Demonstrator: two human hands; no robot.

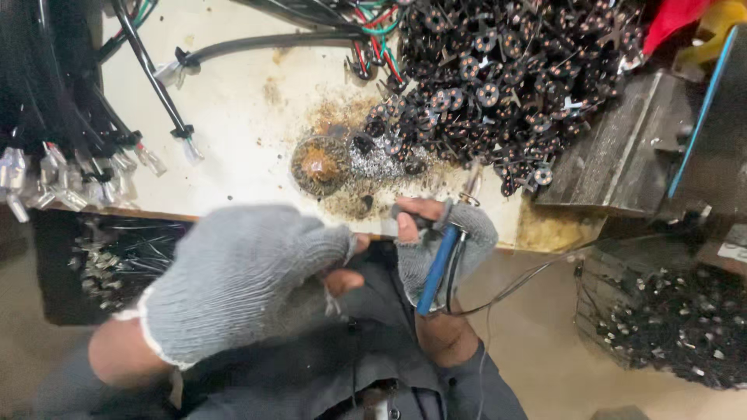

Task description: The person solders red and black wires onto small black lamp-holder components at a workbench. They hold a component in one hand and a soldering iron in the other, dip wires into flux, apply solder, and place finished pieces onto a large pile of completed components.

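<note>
My right hand (443, 249), in a grey fingerless knit glove, grips a soldering iron with a blue handle (438, 268). The iron's metal tip (471, 180) points up toward the bench edge, close to a pile of small black round parts with pins (506, 78). My left hand (241, 284), also in a grey knit glove, is curled in front of my body, and its fingertips pinch something small that I cannot make out. A round tin of brownish flux (320, 165) sits on the stained white bench (233, 101) just above both hands.
Bundles of black cable with clear-sleeved terminals (47, 175) lie at the left. A dark box of loose metal parts (117, 260) sits below the bench edge at left. A metal block (615, 155) stands right, and a bin of small black parts (677, 334) lower right.
</note>
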